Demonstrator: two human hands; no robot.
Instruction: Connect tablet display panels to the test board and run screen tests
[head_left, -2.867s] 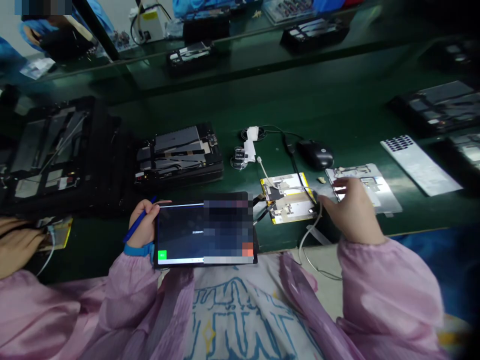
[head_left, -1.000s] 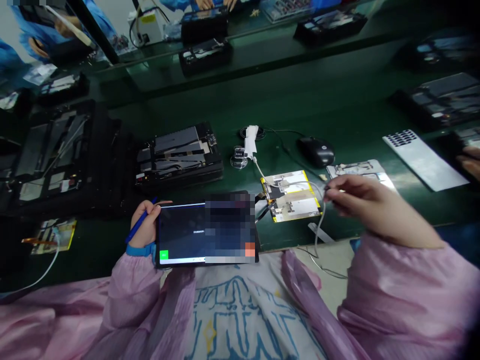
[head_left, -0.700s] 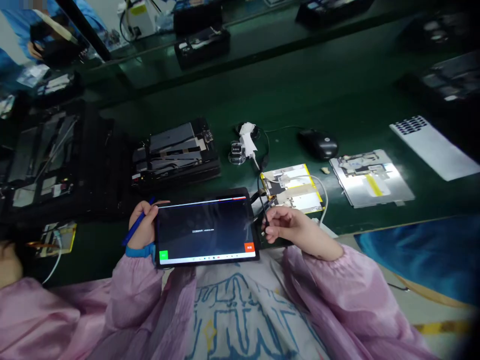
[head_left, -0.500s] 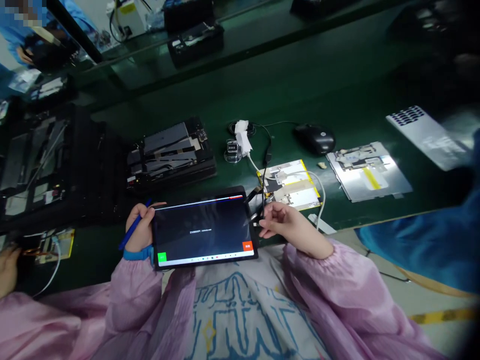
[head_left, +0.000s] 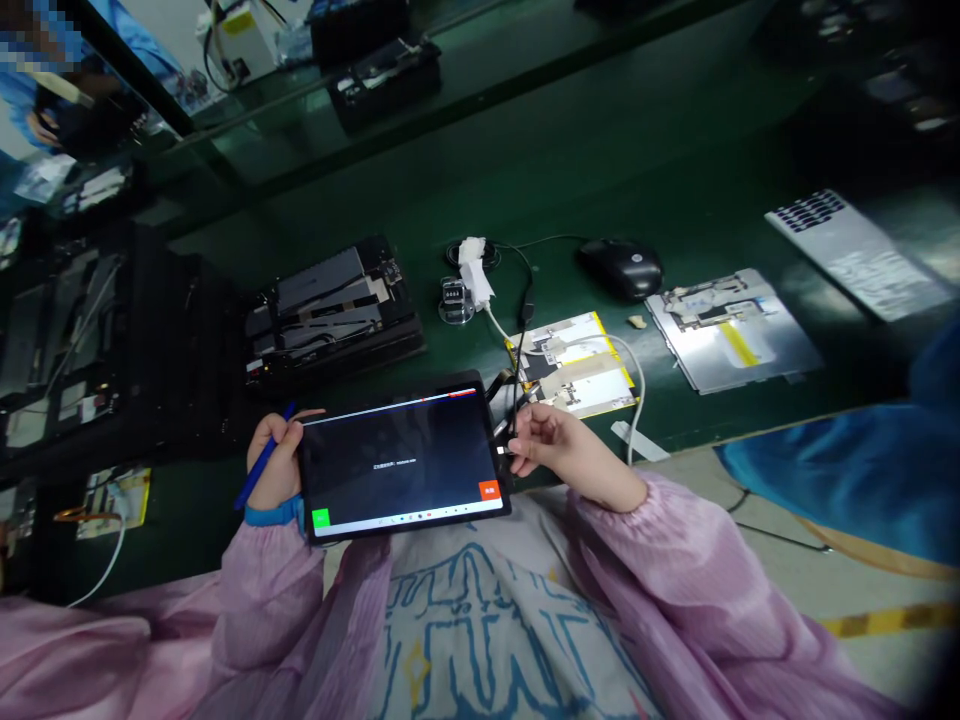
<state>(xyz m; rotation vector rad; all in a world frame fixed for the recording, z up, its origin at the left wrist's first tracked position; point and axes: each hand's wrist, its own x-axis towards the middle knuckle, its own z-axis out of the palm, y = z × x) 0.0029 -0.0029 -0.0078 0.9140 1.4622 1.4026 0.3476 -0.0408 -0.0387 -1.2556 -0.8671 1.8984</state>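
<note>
A black tablet [head_left: 405, 455] with its screen lit is tilted up in front of my body, showing a green button at its lower left and a red one at its lower right. My left hand [head_left: 274, 470] is closed around its left edge, with a blue pen [head_left: 259, 468] held between the fingers. At the right edge, my right hand [head_left: 559, 446] pinches a small cable plug [head_left: 503, 450]. The plug touches or nearly touches the tablet's side; whether it is inserted I cannot tell. A black USB cable [head_left: 520, 365] runs up from those fingers.
Behind the tablet lie a yellow-edged circuit and battery assembly [head_left: 592, 352], a white cable [head_left: 639, 385] and a black mouse [head_left: 622, 268]. Opened device stacks [head_left: 337, 305] stand left. A metal panel [head_left: 739, 365] and a silver plate [head_left: 862, 255] lie right. A co-worker's pink sleeve [head_left: 90, 650] shows lower left.
The whole scene has shifted slightly left. My right fingers stay at the tablet's edge, with the plug about as close as before. A co-worker's hand at far left has mostly left the view.
</note>
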